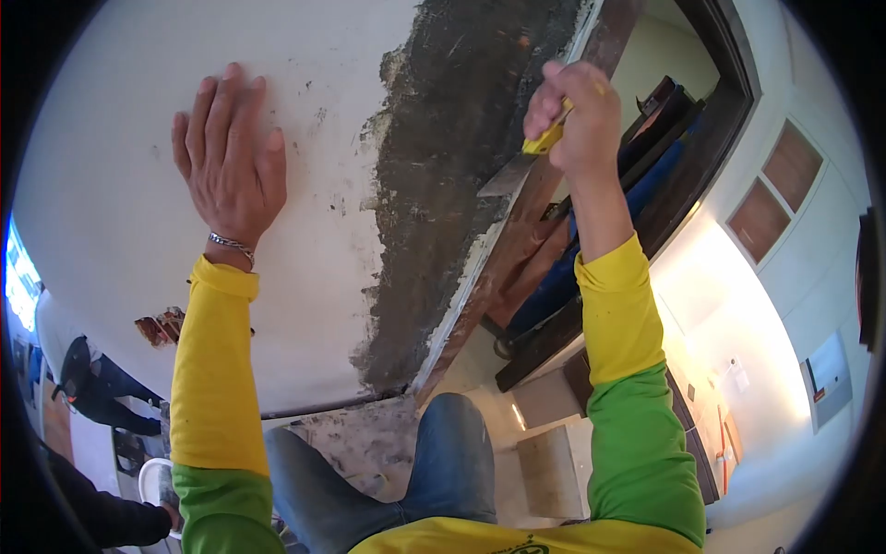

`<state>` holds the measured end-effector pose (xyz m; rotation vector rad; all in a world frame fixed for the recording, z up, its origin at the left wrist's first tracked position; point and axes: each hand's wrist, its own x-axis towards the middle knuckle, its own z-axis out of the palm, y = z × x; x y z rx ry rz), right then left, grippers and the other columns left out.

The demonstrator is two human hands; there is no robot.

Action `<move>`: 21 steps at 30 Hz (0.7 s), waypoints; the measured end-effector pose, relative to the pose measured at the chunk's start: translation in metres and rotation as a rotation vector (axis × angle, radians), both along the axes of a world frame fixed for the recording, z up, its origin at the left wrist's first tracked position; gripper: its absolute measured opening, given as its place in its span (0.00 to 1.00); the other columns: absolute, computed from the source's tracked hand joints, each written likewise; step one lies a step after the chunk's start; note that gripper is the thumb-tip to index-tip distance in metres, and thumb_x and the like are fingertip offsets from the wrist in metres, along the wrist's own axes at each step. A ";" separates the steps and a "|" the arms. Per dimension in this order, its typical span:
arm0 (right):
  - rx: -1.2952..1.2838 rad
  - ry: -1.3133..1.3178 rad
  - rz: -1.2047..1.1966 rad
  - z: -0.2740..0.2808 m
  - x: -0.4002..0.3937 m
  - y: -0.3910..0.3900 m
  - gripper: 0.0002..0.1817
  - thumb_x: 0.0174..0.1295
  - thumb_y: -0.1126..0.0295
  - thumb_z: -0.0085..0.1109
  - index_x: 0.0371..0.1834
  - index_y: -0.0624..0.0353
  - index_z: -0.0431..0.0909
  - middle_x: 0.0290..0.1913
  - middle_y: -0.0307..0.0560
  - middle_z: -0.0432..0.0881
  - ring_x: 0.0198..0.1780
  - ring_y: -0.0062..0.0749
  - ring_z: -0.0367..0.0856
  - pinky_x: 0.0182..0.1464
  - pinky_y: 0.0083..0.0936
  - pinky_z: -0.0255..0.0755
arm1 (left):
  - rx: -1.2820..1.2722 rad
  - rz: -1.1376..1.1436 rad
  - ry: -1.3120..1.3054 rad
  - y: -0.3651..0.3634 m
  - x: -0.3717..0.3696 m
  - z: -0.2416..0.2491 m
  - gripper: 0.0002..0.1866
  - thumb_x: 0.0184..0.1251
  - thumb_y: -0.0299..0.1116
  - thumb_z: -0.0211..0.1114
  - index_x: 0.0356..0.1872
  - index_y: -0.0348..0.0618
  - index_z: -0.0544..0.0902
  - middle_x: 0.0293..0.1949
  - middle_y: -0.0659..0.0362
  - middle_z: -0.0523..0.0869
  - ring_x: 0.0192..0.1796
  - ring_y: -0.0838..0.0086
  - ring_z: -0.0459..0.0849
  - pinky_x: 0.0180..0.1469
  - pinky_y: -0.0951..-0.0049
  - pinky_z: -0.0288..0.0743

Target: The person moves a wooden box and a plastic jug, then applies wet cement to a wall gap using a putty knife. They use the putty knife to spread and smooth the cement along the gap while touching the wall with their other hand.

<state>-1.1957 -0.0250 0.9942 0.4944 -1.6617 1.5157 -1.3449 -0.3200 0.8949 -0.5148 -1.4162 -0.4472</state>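
My left hand [229, 157] lies flat on the white wall [323, 231], fingers stretched out, with a chain bracelet at the wrist. Up at the right, my right hand [581, 115] is wrapped round the yellow handle [544, 138] of a putty knife. The knife's metal blade [506, 178] points down and left, over the edge of a dark grey plaster strip [443, 166]. This strip has ragged borders and runs down the wall between the white paint and the brown door frame [535, 208].
Right of the frame is an opening with dark and blue items [637, 185]. A small broken hole [161, 326] marks the wall at lower left. Other people stand at far left, one in dark trousers [106, 397]. A white bucket [157, 480] is near them. The floor [360, 443] is stained.
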 end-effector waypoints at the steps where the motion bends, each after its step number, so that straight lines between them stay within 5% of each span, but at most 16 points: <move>1: -0.054 0.064 0.036 0.013 0.004 -0.004 0.07 0.62 0.74 0.60 0.29 0.65 0.76 0.18 0.42 0.72 0.17 0.28 0.72 0.21 0.29 0.71 | -0.001 0.009 0.003 0.000 -0.002 0.000 0.23 0.76 0.47 0.49 0.65 0.53 0.79 0.70 0.62 0.76 0.75 0.65 0.67 0.79 0.57 0.46; 8: 0.015 -0.022 -0.012 -0.007 -0.006 -0.005 0.10 0.61 0.72 0.63 0.25 0.60 0.73 0.18 0.41 0.72 0.16 0.28 0.73 0.19 0.28 0.71 | -0.010 0.012 -0.008 -0.001 0.000 0.000 0.23 0.76 0.47 0.49 0.65 0.54 0.79 0.71 0.62 0.75 0.76 0.65 0.66 0.79 0.57 0.45; 14: -0.158 0.166 0.105 0.011 -0.001 -0.005 0.09 0.62 0.73 0.63 0.26 0.61 0.74 0.17 0.41 0.72 0.15 0.27 0.72 0.18 0.27 0.70 | -0.013 0.000 0.016 -0.002 -0.006 -0.001 0.23 0.76 0.47 0.49 0.66 0.54 0.79 0.71 0.62 0.75 0.76 0.64 0.66 0.79 0.56 0.45; 18: 0.040 -0.066 -0.080 -0.009 -0.003 -0.001 0.06 0.64 0.71 0.57 0.34 0.61 0.73 0.21 0.41 0.68 0.19 0.28 0.70 0.20 0.30 0.69 | -0.017 0.025 -0.010 -0.001 0.003 -0.003 0.23 0.77 0.45 0.47 0.67 0.53 0.77 0.72 0.61 0.74 0.76 0.65 0.66 0.80 0.57 0.46; 21: -0.128 0.096 0.102 0.017 0.000 0.005 0.09 0.64 0.70 0.60 0.37 0.66 0.76 0.20 0.42 0.72 0.18 0.31 0.73 0.20 0.30 0.71 | -0.011 0.051 -0.022 -0.002 -0.002 -0.001 0.23 0.77 0.44 0.48 0.67 0.53 0.77 0.72 0.61 0.74 0.77 0.65 0.65 0.80 0.57 0.46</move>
